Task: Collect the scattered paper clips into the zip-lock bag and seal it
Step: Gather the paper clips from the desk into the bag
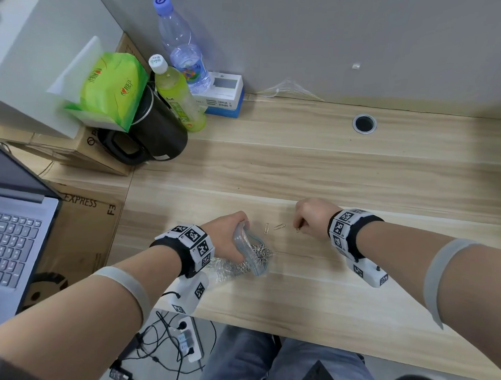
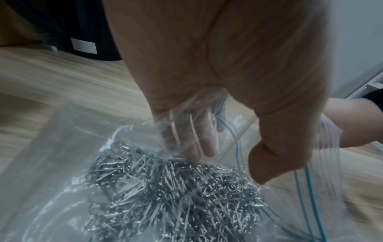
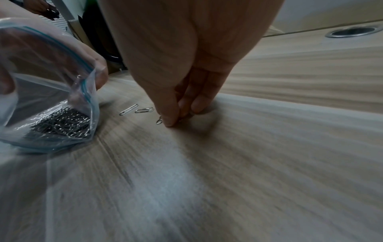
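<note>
clips (image 1: 279, 226) on desk (image 1: 331, 171), right of bag (image 1: 250, 255)

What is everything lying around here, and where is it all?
zip-lock bag: one, clear with blue seal, near desk edge, mouth held open, full of silver clips
loose paper clips: two, silver, on the desk between the hands
pinched paper clip: one, silver, under the right fingertips
desk: one, light wood, with a round cable hole at the back
water bottle: one, clear with blue cap, back left
green drink bottle: one, beside the water bottle
black jug: one, back left
tissue pack: one, green
laptop: one, grey, far left
power strip: one, white, on the floor
left hand: grips the bag
right hand: pinches a clip on the desk
</note>
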Demonstrator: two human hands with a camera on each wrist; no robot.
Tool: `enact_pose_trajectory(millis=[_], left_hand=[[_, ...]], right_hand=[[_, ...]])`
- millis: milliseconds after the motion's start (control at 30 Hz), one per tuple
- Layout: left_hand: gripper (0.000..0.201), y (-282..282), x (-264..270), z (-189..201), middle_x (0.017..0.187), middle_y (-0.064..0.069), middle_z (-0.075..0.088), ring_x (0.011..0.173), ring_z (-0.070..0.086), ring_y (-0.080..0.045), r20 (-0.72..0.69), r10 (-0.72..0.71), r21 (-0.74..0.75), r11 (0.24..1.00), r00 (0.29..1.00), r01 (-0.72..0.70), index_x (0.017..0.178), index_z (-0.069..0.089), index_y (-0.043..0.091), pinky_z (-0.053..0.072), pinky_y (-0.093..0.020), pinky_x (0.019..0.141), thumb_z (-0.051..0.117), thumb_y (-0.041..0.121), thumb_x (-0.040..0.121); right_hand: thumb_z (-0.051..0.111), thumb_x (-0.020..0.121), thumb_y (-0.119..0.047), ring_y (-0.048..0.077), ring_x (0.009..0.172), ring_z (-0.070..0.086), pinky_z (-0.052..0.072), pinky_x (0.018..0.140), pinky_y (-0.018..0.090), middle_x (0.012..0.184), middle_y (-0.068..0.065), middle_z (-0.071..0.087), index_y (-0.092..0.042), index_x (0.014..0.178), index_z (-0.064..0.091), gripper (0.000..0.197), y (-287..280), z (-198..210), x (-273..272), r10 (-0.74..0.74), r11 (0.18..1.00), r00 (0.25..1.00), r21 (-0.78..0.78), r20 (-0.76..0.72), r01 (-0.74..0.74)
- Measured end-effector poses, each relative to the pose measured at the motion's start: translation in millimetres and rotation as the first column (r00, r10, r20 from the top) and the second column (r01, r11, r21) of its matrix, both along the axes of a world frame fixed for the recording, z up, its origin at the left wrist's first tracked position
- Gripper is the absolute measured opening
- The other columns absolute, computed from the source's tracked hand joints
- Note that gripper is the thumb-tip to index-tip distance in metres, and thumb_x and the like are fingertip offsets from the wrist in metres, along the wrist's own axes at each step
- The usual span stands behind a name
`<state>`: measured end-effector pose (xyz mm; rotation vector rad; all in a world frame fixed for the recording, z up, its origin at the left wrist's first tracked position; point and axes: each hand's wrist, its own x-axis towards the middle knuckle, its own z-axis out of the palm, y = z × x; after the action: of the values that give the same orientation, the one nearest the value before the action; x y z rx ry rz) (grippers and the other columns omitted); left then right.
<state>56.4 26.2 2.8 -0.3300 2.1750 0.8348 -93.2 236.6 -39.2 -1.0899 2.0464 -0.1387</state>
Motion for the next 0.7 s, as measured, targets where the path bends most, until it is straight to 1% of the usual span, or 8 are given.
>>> enact_pose_trajectory(millis=[67, 133, 233, 300, 367, 467, 633, 700], left_hand=[[0.06, -0.1, -0.1, 0.2, 0.083, -0.003, 0.058, 0.059, 0.051, -0.015, 0.0, -0.003, 0.002, 1.0, 1.0, 0.003, 0.114, 0.046, 0.024, 0.041, -0.021, 0.043, 0.08, 0.016, 0.066], [0.06, -0.8, 0.0, -0.5, 0.084, -0.004, 0.058, 0.06, 0.051, -0.016, -0.002, -0.007, 0.005, 1.0, 1.0, 0.007, 0.114, 0.046, 0.024, 0.042, -0.023, 0.045, 0.08, 0.016, 0.066], [0.059, -0.9, -0.6, -0.5, 0.083, -0.003, 0.057, 0.059, 0.05, -0.014, -0.002, -0.009, 0.006, 1.0, 1.0, 0.009, 0.115, 0.046, 0.022, 0.04, -0.018, 0.042, 0.081, 0.016, 0.067], [0.059, -0.7, -0.9, -0.6, 0.082, -0.002, 0.057, 0.057, 0.049, -0.012, -0.004, -0.005, 0.01, 1.0, 1.0, 0.005, 0.116, 0.046, 0.021, 0.038, -0.015, 0.04, 0.081, 0.015, 0.068], [0.059, -0.6, -0.9, -1.2, 0.082, -0.001, 0.057, 0.057, 0.049, -0.011, -0.007, -0.002, 0.014, 1.0, 1.0, 0.002, 0.116, 0.046, 0.02, 0.036, -0.013, 0.04, 0.081, 0.014, 0.068], [0.06, -1.8, -1.1, -2.6, 0.084, -0.002, 0.058, 0.059, 0.05, -0.013, -0.009, -0.005, 0.012, 1.0, 1.0, 0.005, 0.115, 0.046, 0.022, 0.038, -0.014, 0.041, 0.081, 0.016, 0.067], [0.061, -3.8, -1.2, -4.2, 0.085, -0.004, 0.059, 0.063, 0.052, -0.016, -0.008, 0.001, 0.019, 1.0, 1.0, -0.001, 0.114, 0.045, 0.023, 0.042, -0.022, 0.048, 0.082, 0.017, 0.066], [0.062, -4.4, -1.1, -4.9, 0.086, -0.005, 0.06, 0.064, 0.053, -0.016, -0.007, 0.008, 0.026, 1.0, 1.0, -0.007, 0.114, 0.045, 0.023, 0.044, -0.024, 0.049, 0.082, 0.017, 0.065]], right_hand=[[0.067, 0.083, -0.013, 0.018, 0.097, 0.064, 0.051, 0.081, 0.029, 0.09, -0.011, 0.057, -0.022, 0.096, 0.076, 0.018, 0.9, 0.5, -2.0, 0.014, 1.0, 1.0, 0.017, -0.01, -0.014], [0.068, 0.083, -0.017, 0.018, 0.094, 0.064, 0.052, 0.078, 0.031, 0.09, -0.012, 0.057, -0.023, 0.091, 0.076, 0.013, 2.4, 0.6, -3.1, 0.03, 0.999, 0.999, 0.025, -0.031, -0.029], [0.068, 0.081, -0.02, 0.018, 0.092, 0.063, 0.054, 0.077, 0.034, 0.095, -0.01, 0.06, -0.024, 0.084, 0.074, 0.008, 3.3, -0.5, -1.8, 0.041, 0.999, 0.998, 0.021, -0.053, -0.04], [0.066, 0.081, -0.021, 0.018, 0.09, 0.063, 0.056, 0.075, 0.037, 0.096, -0.009, 0.065, -0.024, 0.083, 0.074, 0.009, -0.2, -0.4, 1.9, 0.095, 0.995, 0.994, 0.034, -0.059, -0.093], [0.065, 0.083, -0.023, 0.019, 0.092, 0.064, 0.056, 0.077, 0.037, 0.096, -0.006, 0.068, -0.024, 0.086, 0.074, 0.01, -6.3, -1.2, 6.8, 0.14, 0.989, 0.989, 0.05, -0.037, -0.138], [0.064, 0.086, -0.025, 0.022, 0.096, 0.063, 0.054, 0.083, 0.039, 0.099, -0.002, 0.069, -0.023, 0.094, 0.074, 0.013, -17.2, -2.8, 13.4, 0.154, 0.988, 0.988, 0.037, -0.031, -0.153], [0.066, 0.087, -0.026, 0.022, 0.096, 0.061, 0.051, 0.078, 0.033, 0.1, -0.002, 0.068, -0.021, 0.1, 0.068, 0.014, -27.0, -3.1, 16.1, 0.132, 0.991, 0.989, -0.014, -0.066, -0.134], [0.067, 0.086, -0.027, 0.023, 0.095, 0.061, 0.051, 0.077, 0.034, 0.1, -0.001, 0.065, -0.018, 0.098, 0.065, 0.015, -27.6, -3.9, 14.2, 0.134, 0.991, 0.988, -0.019, -0.081, -0.136]])
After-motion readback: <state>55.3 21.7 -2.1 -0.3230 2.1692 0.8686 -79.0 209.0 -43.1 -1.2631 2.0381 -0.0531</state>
